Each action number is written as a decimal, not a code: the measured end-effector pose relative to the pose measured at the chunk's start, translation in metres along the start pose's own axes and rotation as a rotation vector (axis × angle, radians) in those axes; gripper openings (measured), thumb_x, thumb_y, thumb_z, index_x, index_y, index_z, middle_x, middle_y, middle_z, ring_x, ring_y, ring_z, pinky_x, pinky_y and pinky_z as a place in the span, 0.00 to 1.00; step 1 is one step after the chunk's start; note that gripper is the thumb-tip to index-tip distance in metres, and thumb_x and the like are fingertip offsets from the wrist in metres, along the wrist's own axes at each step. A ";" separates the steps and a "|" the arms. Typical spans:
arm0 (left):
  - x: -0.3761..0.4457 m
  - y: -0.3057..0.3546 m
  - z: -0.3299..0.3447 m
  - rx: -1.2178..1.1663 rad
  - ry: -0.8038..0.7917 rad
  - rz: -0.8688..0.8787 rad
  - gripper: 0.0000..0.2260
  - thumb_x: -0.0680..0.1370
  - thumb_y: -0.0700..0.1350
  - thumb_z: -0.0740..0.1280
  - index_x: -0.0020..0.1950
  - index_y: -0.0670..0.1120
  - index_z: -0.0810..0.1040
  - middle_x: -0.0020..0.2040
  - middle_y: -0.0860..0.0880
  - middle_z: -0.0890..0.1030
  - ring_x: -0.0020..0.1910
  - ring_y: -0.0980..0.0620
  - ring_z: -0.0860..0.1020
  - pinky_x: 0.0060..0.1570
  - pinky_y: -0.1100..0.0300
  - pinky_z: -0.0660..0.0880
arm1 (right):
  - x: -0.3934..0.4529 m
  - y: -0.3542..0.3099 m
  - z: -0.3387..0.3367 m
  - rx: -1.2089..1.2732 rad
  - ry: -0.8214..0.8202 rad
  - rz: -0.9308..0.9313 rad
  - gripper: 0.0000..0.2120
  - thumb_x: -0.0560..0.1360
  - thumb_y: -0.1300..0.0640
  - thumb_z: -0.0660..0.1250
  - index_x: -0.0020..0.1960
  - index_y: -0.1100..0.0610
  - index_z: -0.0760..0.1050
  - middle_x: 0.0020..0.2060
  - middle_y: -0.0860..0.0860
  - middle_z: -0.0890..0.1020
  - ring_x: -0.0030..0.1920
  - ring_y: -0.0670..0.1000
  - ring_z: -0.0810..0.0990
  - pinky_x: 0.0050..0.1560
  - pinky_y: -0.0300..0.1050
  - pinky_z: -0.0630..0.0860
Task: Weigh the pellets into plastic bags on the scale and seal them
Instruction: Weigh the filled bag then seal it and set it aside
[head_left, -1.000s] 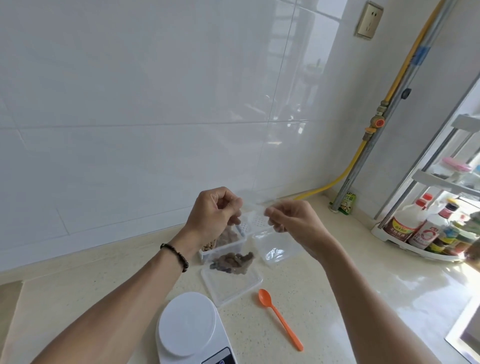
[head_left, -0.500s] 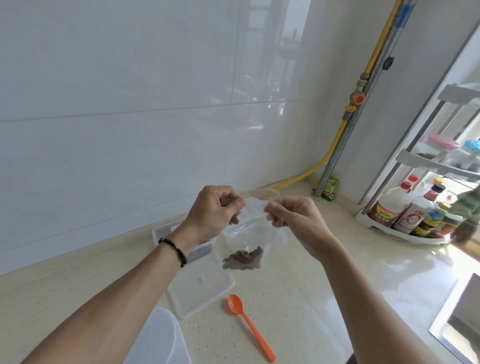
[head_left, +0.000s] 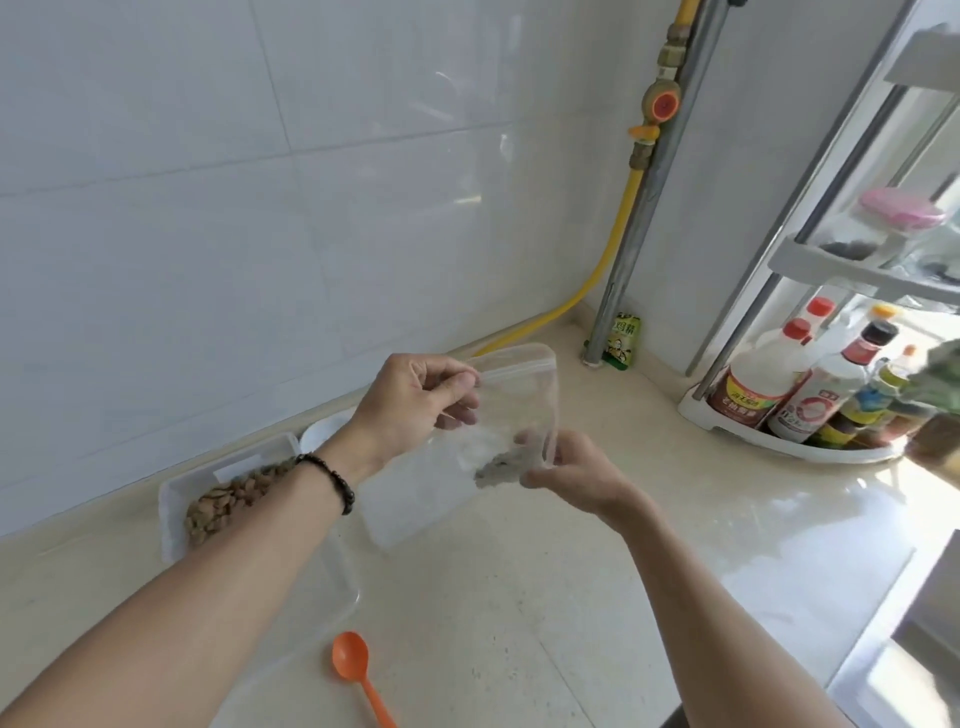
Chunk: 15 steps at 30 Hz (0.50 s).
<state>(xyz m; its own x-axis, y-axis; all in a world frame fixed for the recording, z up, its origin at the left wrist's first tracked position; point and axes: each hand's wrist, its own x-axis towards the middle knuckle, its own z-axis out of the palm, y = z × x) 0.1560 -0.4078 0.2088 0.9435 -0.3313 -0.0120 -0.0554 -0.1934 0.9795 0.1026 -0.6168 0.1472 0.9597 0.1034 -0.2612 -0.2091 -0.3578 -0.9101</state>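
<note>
I hold a clear zip bag (head_left: 511, 402) above the counter, with a small heap of brown pellets (head_left: 497, 466) in its lower corner. My left hand (head_left: 415, 405) pinches the zip strip at the bag's top left. My right hand (head_left: 566, 465) grips the bag's lower right edge beside the pellets. A white plastic container (head_left: 176, 488) with more brown pellets (head_left: 228, 499) sits on the counter behind my left forearm. An orange spoon (head_left: 358, 673) lies near the bottom. The scale is out of view.
A clear lid (head_left: 332, 587) lies flat under my left forearm. A white rack (head_left: 789, 447) with several sauce bottles stands at the right. A metal pipe (head_left: 623, 291), a yellow hose and a small green packet (head_left: 625, 340) occupy the corner. The counter's edge runs at the lower right.
My right hand has let go of the zip strip and dropped to the bag's lower right edge. The bag is now tilted, and the view has swung right, so the scale is gone.
</note>
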 end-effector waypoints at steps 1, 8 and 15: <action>0.009 -0.005 0.008 -0.032 0.041 -0.016 0.06 0.79 0.39 0.66 0.47 0.43 0.82 0.38 0.46 0.83 0.36 0.48 0.84 0.37 0.61 0.79 | 0.002 0.014 -0.008 -0.026 0.026 0.033 0.14 0.71 0.71 0.69 0.56 0.70 0.76 0.43 0.55 0.80 0.43 0.51 0.79 0.42 0.34 0.74; 0.077 -0.081 0.071 0.335 0.169 -0.097 0.07 0.78 0.43 0.68 0.40 0.47 0.83 0.36 0.50 0.83 0.38 0.51 0.83 0.41 0.54 0.80 | 0.004 0.088 -0.074 0.217 0.212 0.293 0.13 0.73 0.68 0.72 0.55 0.66 0.73 0.36 0.59 0.79 0.31 0.51 0.76 0.33 0.42 0.73; 0.132 -0.133 0.158 0.763 0.033 -0.030 0.06 0.76 0.42 0.63 0.44 0.45 0.80 0.38 0.47 0.81 0.41 0.43 0.79 0.33 0.55 0.72 | 0.038 0.160 -0.113 0.100 0.461 0.429 0.10 0.73 0.66 0.73 0.50 0.63 0.73 0.35 0.58 0.79 0.29 0.52 0.74 0.32 0.46 0.73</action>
<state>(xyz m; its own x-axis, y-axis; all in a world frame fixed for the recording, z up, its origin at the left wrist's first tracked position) 0.2366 -0.5718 0.0457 0.9568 -0.2902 -0.0182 -0.2288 -0.7901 0.5687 0.1267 -0.7751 0.0286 0.7641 -0.4476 -0.4645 -0.5883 -0.1881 -0.7865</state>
